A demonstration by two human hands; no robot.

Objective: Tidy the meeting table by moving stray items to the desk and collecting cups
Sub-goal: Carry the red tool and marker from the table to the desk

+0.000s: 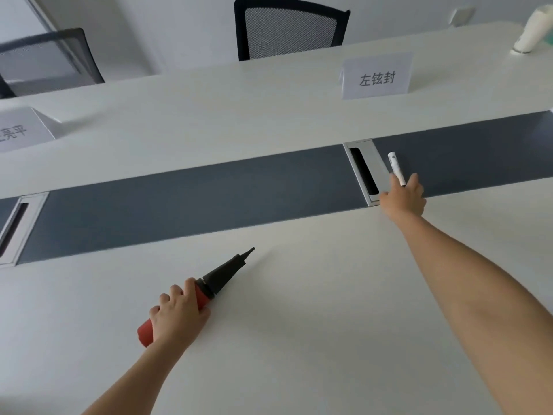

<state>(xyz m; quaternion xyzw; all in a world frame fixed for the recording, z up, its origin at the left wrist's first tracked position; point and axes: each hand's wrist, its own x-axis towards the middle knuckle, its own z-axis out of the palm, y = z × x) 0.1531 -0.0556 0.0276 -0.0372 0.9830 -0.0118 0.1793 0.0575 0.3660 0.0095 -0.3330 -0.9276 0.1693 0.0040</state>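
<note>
I see two mesh office chairs (290, 28) behind the far edge, two paper name cards (377, 77), and two grey cable-access hatches (363, 172) set in the dark centre strip (194, 202).

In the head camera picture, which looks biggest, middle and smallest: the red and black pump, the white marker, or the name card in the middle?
1. red and black pump, though it is nearest the camera
2. name card
3. white marker
</note>
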